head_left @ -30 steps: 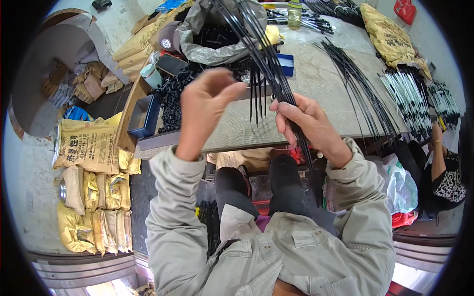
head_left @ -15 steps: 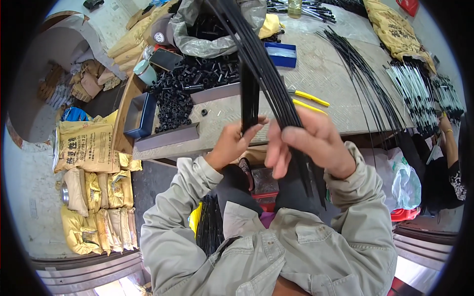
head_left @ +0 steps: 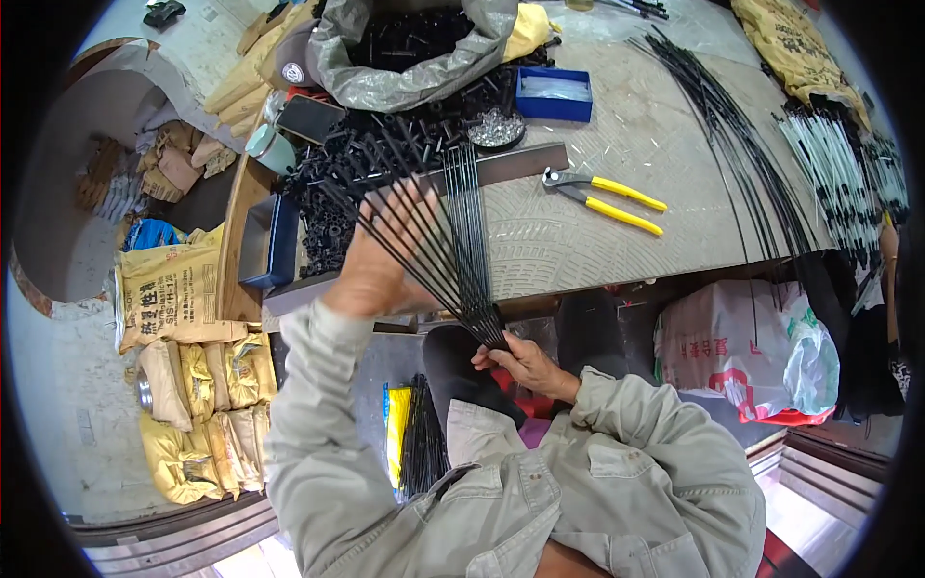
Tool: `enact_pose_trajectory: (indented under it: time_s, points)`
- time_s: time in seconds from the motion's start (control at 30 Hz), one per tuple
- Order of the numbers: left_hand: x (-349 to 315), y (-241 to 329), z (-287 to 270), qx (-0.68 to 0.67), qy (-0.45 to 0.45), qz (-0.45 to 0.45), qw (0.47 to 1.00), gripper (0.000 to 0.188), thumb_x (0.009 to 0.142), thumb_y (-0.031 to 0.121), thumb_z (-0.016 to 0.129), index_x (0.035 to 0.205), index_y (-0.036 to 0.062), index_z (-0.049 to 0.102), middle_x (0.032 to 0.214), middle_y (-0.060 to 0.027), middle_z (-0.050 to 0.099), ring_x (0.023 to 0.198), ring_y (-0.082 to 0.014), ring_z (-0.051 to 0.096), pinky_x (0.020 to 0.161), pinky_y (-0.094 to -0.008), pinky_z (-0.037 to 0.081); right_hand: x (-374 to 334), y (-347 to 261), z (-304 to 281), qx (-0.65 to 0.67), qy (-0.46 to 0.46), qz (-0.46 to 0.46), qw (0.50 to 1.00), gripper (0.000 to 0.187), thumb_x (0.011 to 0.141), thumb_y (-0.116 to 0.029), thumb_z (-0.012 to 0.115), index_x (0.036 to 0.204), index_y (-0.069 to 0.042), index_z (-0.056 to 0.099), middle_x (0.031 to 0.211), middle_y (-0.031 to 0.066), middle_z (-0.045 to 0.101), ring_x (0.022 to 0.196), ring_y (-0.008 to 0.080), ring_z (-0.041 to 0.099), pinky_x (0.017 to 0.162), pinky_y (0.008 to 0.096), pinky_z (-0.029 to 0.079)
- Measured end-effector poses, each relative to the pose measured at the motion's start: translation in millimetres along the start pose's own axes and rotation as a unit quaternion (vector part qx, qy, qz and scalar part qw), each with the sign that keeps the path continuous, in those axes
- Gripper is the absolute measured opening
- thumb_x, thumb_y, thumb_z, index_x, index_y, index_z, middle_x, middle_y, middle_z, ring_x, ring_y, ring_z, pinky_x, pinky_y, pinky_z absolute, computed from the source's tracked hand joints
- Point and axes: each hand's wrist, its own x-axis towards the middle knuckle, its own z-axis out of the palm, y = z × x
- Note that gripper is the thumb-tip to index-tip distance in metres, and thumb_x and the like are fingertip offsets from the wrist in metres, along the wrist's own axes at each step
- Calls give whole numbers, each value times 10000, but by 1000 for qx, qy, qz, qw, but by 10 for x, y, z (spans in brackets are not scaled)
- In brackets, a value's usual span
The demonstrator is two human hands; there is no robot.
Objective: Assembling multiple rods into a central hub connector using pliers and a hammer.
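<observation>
Yellow-handled pliers (head_left: 605,197), a blue plastic tray (head_left: 554,93) and loose small black tube pieces (head_left: 332,207) are lying on the grey bench (head_left: 617,241). The left hand (head_left: 381,255) is being partly hidden behind a fanned bundle of thin black rods (head_left: 438,231). The bundle's base is being clamped in the right hand (head_left: 525,364), below the bench edge; the left hand's fingers are spread open against the rods.

Yellow printed sacks (head_left: 178,294) stacked on the floor left of the worktop (head_left: 617,222), smaller yellow bags (head_left: 207,405) piled below them. Grey plastic bag (head_left: 405,58), open, at the worktop's far edge. Blue box (head_left: 554,93) just right of it. Another yellow sack (head_left: 795,43) at the far right corner. White printed plastic bag (head_left: 742,347) under the worktop's right side, red at its base.
</observation>
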Motion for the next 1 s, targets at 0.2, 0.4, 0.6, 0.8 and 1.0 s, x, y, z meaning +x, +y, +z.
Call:
enact_pose_trajectory:
  time_s: [0.2,0.4,0.6,0.8,1.0]
  points:
    - [-228,452,178,-189,48,88,977,1041,562,631,647,1362,74,282,1425,-154,221,1329,-324,173,1061,-467,128,348,197,-279,-172,-147,75,971,258,904,-213,462,1064,-20,517,906,167,605,852,282,599,761,340,459]
    - [-62,580,213,-212,111,29,970,852,700,545,608,1323,29,340,1375,-145,328,1283,-319,288,1045,-441,214,473,12,-790,-577,-61,-210,787,339,846,-270,515,1082,-27,494,885,226,582,818,354,581,720,406,457]
    - [-66,581,255,-243,130,22,961,680,777,425,546,1320,63,356,1379,-114,325,1271,-304,304,1020,-419,277,493,-1868,-484,-535,-304,39,787,283,846,-217,529,1040,-11,545,857,184,611,776,329,603,689,353,490]
    - [-52,575,255,-221,110,17,969,603,737,64,464,1328,128,365,1387,-94,322,1271,-291,311,1008,-409,297,1975,-2315,-1483,-570,64,-90,814,110,815,-61,520,884,-11,590,733,54,615,677,182,598,602,279,480]
    - [-44,548,297,-188,102,34,976,709,737,455,595,1297,73,390,1361,-151,333,1253,-341,320,1003,-427,308,2529,-2174,-1976,-777,103,-3,620,90,699,-126,560,754,-129,631,776,90,638,758,281,603,626,393,456]
